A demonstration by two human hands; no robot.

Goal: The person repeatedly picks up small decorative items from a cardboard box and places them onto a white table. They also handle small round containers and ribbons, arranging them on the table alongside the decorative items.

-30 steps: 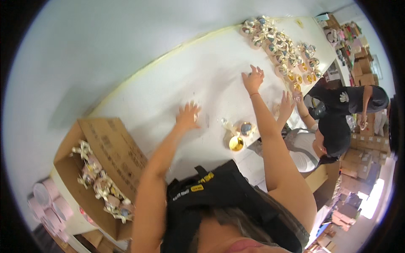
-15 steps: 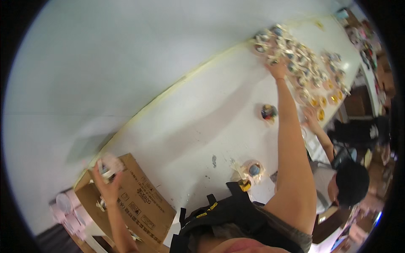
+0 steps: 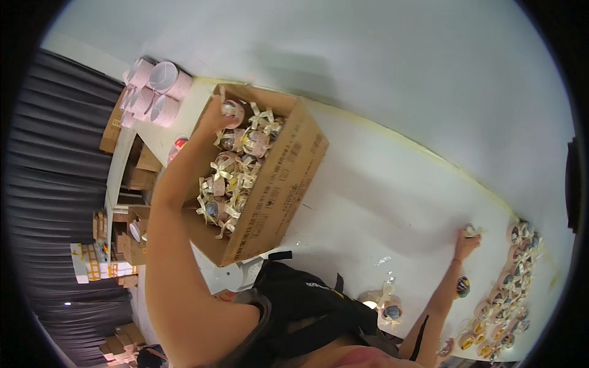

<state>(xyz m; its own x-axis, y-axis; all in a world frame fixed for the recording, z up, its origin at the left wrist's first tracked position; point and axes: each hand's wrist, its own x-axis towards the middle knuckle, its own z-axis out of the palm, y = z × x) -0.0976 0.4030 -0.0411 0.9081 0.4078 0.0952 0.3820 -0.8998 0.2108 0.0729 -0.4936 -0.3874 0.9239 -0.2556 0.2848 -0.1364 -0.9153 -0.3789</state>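
My left hand (image 3: pixel 216 115) grips a round pink ribboned ornament (image 3: pixel 234 111) at the upper left corner of the open cardboard box (image 3: pixel 285 196). The box holds several pink ribboned ornaments (image 3: pixel 254 144). My right hand (image 3: pixel 467 242) is closed on a small whitish wrapped ornament (image 3: pixel 471 230), above the bare white table (image 3: pixel 368 196). A dark shiny ball (image 3: pixel 463 286) lies just below that hand. To its right stand rows of ornaments (image 3: pixel 515 264) with silver and gold balls. A ribboned ornament (image 3: pixel 391 311) and another item sit at the table's near edge.
Pink cylindrical tubs (image 3: pixel 164 83) are stacked beyond the box. A pale wall (image 3: pixel 429 86) borders the table. At the left are shelves with cartons (image 3: pixel 144 172) and a dark curtain (image 3: pixel 55 153). Another person's hand (image 3: pixel 445 348) shows at the lower right. My black bag (image 3: pixel 300 294) hangs in front.
The view has swung left toward the box. My left hand has carried an ornament into the box's corner. My right hand has pulled back from the ornament rows, holding a piece.
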